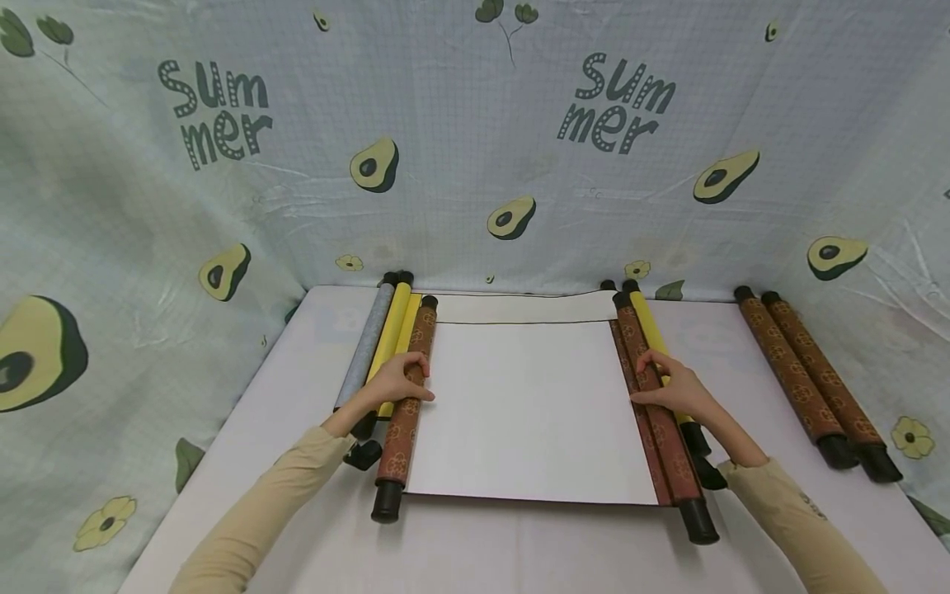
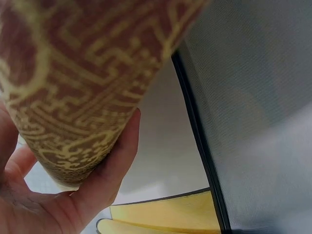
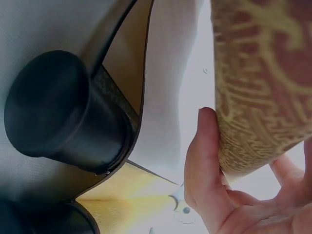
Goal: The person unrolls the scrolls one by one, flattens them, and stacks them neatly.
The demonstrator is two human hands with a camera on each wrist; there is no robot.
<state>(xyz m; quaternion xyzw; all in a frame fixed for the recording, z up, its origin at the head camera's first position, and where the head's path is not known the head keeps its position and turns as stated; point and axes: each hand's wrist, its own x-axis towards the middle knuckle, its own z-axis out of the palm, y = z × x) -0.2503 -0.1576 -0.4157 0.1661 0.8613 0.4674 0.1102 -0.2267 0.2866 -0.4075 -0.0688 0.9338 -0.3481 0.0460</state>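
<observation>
A brown-red patterned scroll lies partly unrolled, its white sheet [image 1: 527, 412] spread between two rolled ends with black knobs. My left hand [image 1: 401, 379] grips the left roll [image 1: 401, 437], thumb on the inner side. Around the right roll [image 1: 664, 437] curl the fingers of my right hand [image 1: 671, 388]. Both wrist views show the patterned roll close up, with the left fingers [image 2: 124, 146] and the right thumb [image 3: 204, 141] against it. Under this scroll lie others, with yellow rolls [image 1: 389, 338] and a grey-blue roll [image 1: 367, 342] showing at the left.
Two more brown patterned rolls [image 1: 790, 363] lie side by side on the right of the white table [image 1: 482, 553]. Another yellow roll [image 1: 649, 322] shows beside the right roll. A pale curtain [image 1: 460, 107] printed with avocados hangs behind and at both sides.
</observation>
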